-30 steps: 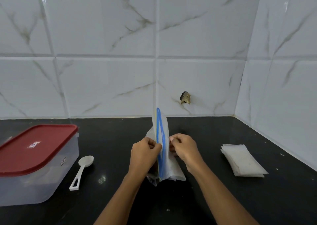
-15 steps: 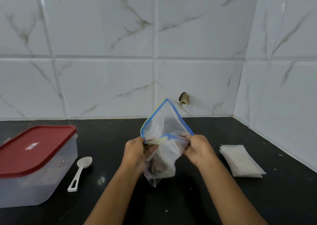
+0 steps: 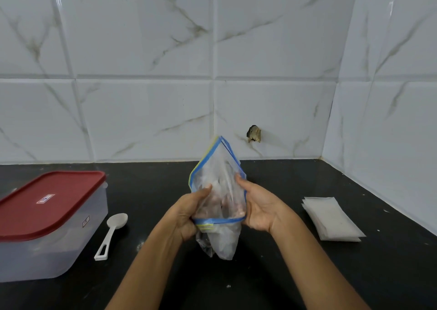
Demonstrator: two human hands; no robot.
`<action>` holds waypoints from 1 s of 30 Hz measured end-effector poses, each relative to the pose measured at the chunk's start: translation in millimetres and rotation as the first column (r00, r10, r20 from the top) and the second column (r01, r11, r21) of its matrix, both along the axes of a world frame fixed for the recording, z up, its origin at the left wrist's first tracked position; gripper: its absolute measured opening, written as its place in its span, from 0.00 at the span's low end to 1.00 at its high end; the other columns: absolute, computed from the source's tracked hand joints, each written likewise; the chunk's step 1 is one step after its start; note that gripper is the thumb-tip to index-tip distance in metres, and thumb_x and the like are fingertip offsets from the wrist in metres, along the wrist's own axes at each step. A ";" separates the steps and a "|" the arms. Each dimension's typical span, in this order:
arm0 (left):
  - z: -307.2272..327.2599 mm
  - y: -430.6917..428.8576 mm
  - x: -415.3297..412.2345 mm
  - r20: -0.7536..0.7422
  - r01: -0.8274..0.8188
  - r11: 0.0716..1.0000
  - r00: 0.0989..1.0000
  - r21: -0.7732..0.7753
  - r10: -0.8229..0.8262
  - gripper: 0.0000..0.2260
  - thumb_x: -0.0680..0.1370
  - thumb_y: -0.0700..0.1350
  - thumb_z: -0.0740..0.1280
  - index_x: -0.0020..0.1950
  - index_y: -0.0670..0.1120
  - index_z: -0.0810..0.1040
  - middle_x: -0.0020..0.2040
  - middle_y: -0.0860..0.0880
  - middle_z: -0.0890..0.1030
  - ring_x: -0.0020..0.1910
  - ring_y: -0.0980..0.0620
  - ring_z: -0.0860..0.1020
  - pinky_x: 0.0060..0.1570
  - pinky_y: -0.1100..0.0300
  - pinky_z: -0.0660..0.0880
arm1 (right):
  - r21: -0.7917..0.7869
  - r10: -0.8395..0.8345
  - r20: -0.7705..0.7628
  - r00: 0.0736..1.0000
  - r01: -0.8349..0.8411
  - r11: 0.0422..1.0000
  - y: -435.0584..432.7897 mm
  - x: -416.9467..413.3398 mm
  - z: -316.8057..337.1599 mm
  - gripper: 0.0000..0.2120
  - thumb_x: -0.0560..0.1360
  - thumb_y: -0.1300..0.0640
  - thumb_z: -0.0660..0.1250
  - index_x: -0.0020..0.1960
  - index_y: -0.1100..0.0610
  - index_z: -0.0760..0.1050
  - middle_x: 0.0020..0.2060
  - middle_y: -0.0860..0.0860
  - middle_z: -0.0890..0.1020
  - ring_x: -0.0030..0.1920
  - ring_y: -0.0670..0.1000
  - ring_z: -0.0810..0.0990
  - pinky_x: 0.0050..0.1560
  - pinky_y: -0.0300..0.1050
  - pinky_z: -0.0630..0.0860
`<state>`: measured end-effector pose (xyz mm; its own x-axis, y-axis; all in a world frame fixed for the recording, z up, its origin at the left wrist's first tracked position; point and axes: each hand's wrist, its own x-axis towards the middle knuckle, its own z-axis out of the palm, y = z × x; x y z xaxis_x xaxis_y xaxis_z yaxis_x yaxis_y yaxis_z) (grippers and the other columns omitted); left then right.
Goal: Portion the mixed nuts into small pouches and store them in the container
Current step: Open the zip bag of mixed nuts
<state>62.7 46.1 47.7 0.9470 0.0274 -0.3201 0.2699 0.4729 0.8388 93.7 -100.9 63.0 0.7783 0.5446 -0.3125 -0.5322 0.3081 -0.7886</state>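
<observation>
Black countertop [image 3: 307, 274], lightly specked, meets white marble-veined wall tiles [image 3: 142, 111]; the walls corner at right, and there is a chipped hole [image 3: 254, 134] low in the back wall. Mid-counter we note the zip bag [image 3: 220, 186] of mixed nuts [image 3: 222, 208], mouth open: left hand [image 3: 186, 212] grips its left side, right hand [image 3: 257, 205] curls round its right. Red-lidded container [image 3: 47, 250] and white spoon [image 3: 111, 231] lie left, stacked pouches [image 3: 331, 217] right.

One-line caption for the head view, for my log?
Left hand and right hand hold open a zip bag of nuts at the black counter; lidded container and spoon left, pouch stack right.
</observation>
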 end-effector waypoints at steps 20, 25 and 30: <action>-0.9 22.1 0.4 -0.015 -0.060 0.976 0.998 0.209 0.065 0.20 0.75 0.61 0.62 0.50 0.44 0.78 0.44 0.44 0.81 0.41 0.47 0.80 0.31 0.55 0.77 | -0.530 0.050 0.793 0.607 0.646 0.549 4.9 10.4 -17.2 0.12 0.81 0.52 0.54 0.56 0.56 0.73 0.46 0.54 0.79 0.45 0.51 0.78 0.44 0.47 0.74; -16.7 40.2 15.8 0.099 -0.355 0.824 0.932 0.442 0.348 0.22 0.77 0.52 0.65 0.58 0.34 0.72 0.56 0.36 0.77 0.48 0.41 0.78 0.27 0.56 0.79 | -0.522 -0.173 0.417 0.892 0.391 0.758 6.0 16.1 -17.6 0.20 0.79 0.49 0.55 0.66 0.59 0.66 0.57 0.56 0.75 0.51 0.53 0.74 0.47 0.44 0.68; -17.3 34.9 20.4 0.030 -0.297 0.948 0.955 0.116 0.295 0.08 0.80 0.34 0.56 0.57 0.34 0.72 0.39 0.39 0.81 0.38 0.46 0.76 0.26 0.58 0.77 | -0.563 0.027 0.534 0.845 0.332 0.757 3.5 14.4 -20.7 0.16 0.78 0.42 0.57 0.54 0.53 0.60 0.45 0.47 0.69 0.43 0.46 0.70 0.39 0.40 0.67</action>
<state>83.0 81.0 30.4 0.8944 0.3439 -0.2859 0.1220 0.4274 0.8958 108.1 -97.4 42.3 0.9695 0.2286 -0.0879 -0.0167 -0.2962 -0.9550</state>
